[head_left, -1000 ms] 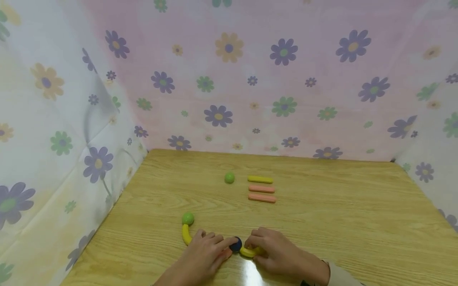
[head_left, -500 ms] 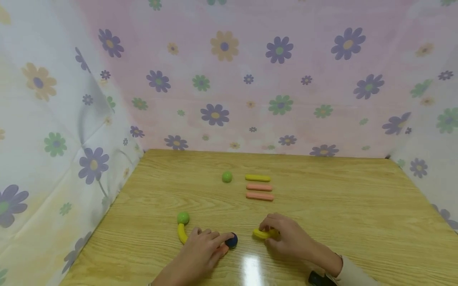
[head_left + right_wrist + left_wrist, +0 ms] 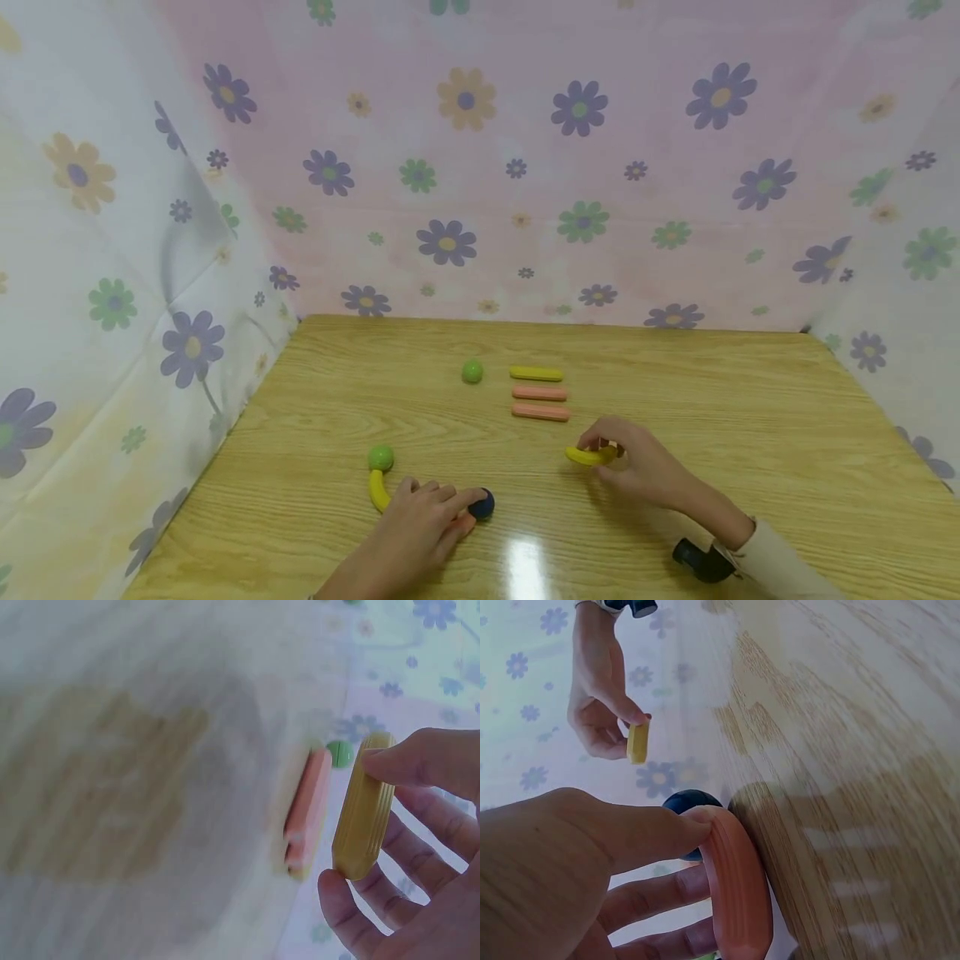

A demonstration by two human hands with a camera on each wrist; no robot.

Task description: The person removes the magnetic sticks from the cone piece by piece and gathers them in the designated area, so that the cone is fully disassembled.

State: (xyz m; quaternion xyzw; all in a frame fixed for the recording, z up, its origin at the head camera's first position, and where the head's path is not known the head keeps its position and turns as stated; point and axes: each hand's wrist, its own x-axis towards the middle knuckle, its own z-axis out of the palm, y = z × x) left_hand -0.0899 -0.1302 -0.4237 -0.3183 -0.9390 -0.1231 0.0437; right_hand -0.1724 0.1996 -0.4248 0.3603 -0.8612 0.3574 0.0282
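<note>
My left hand (image 3: 416,521) rests low over the table and grips a curved salmon-pink toy stick (image 3: 736,892), thumb on one side and fingers on the other. Its index finger lies on a dark blue ball (image 3: 484,505) at the stick's end. Beyond the left hand, a curved yellow stick (image 3: 378,490) leads to a green ball (image 3: 381,457); the join with the pink stick is hidden under the hand. Held between thumb and fingers of my right hand (image 3: 645,467), another curved yellow stick (image 3: 365,817) is raised above the table, apart from the blue ball.
Farther back on the wooden table (image 3: 712,400) lie a straight yellow stick (image 3: 536,374), two straight pink sticks (image 3: 540,402) in a stack of rows, and a second green ball (image 3: 472,372). Flowered cloth (image 3: 510,192) walls off the back and sides.
My right hand has drawn the curved yellow stick away from the blue ball, to the right and farther back, and lifted it. My left hand stays on the pink stick and ball.
</note>
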